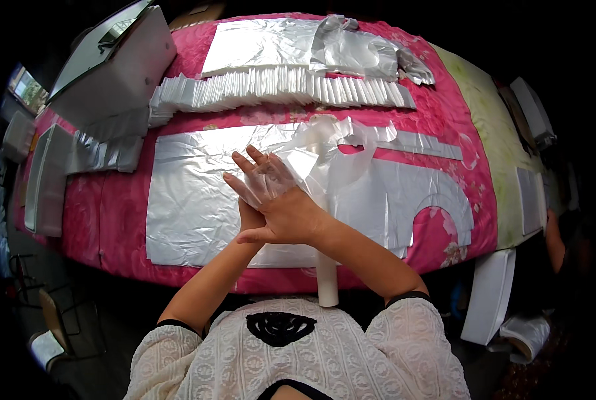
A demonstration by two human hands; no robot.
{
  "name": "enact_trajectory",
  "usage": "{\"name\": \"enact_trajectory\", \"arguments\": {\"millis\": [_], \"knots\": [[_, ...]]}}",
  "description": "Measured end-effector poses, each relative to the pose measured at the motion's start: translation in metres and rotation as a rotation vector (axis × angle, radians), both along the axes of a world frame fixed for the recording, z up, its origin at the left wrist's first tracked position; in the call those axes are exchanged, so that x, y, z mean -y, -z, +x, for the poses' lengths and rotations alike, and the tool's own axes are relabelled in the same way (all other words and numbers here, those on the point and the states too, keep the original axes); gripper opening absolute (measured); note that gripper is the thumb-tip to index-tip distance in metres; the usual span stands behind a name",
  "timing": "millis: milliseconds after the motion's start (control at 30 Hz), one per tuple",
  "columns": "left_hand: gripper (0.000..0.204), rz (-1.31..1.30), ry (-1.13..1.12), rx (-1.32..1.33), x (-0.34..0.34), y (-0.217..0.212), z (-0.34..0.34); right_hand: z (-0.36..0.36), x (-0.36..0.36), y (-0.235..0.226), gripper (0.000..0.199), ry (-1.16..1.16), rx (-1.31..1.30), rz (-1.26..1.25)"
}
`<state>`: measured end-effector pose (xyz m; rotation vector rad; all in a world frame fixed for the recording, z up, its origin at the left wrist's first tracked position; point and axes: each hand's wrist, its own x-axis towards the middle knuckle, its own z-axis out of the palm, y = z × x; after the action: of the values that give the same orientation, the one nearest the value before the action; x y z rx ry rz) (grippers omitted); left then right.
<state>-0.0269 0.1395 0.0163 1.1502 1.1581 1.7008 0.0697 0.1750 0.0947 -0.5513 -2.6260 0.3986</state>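
Plastic bag [311, 157] veils the flat, open right hand [281, 200], which hides the left hand [248, 219], grip unclear.

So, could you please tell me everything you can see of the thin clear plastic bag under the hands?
The clear plastic bag is thin, glossy and crinkled, with handle loops cut out at its far end. It drapes over an upright white tube near the table's front edge. The right hand presses on its near end, crossing over the left hand. It lies above flat silvery sheets.
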Motion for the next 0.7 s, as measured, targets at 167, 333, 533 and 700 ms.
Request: {"name": "enact_trajectory", "arguments": {"millis": [167, 333, 533, 700], "knots": [[0.017, -0.095, -0.152, 0.291, 0.006, -0.012, -0.025, 0.022, -0.021, 0.013, 0.097, 0.108, -0.019, -0.055], [0.019, -0.329, -0.359, 0.576, 0.020, -0.001, -0.069, 0.118, -0.096, 0.027, 0.090, 0.473, -0.159, -0.149], [0.024, -0.392, -0.430, 0.844, 0.047, 0.006, -0.096, 0.321, -0.194, 0.036, 0.044, 1.252, -1.780, -1.026], [0.030, -0.328, -0.727, 0.747, 0.077, -0.006, -0.132, 0.235, -0.110, 0.020, 0.023, 0.911, -0.971, -0.256]]}}
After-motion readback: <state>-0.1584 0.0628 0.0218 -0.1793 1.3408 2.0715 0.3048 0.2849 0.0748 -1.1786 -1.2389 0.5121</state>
